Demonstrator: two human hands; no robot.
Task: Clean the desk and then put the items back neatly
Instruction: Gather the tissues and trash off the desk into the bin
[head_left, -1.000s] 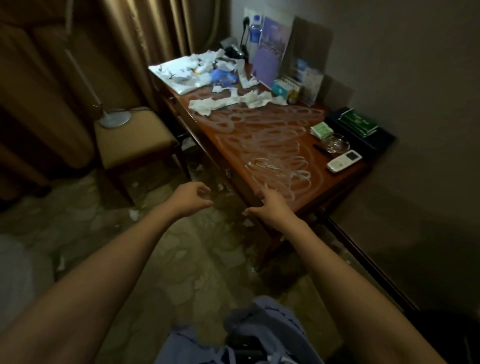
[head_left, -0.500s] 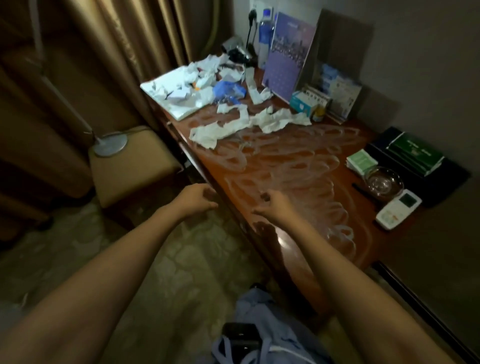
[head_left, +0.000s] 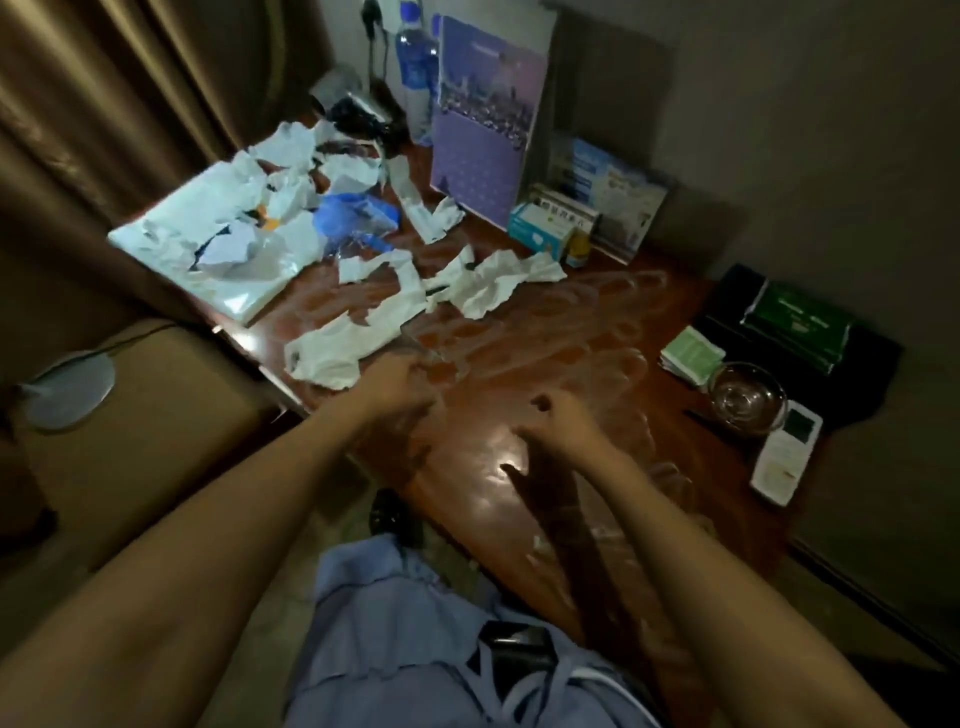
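Note:
The reddish-brown desk (head_left: 545, 332) is streaked with white swirled smears. My left hand (head_left: 395, 387) hovers over its near-left edge, fingers loosely curled and holding nothing, just beside a crumpled white tissue (head_left: 343, 343). Over the middle of the desk front, my right hand (head_left: 561, 423) also hangs loosely curled with nothing in it. A second crumpled tissue (head_left: 498, 283) lies further back. Torn paper and a white bag (head_left: 234, 244) are heaped at the far left corner with blue plastic (head_left: 353, 215).
A purple board (head_left: 483, 130), water bottle (head_left: 415, 67) and teal box (head_left: 535, 228) stand at the back. A glass ashtray (head_left: 745, 397), white remote (head_left: 787, 454), green packets (head_left: 691, 353) and black tray (head_left: 878, 353) sit on the right. A padded stool (head_left: 156, 415) carrying a lamp base (head_left: 67, 387) stands left.
I have stepped closer, so the desk fills more of the view. Both hands have moved forward from off the desk's front edge to over its surface.

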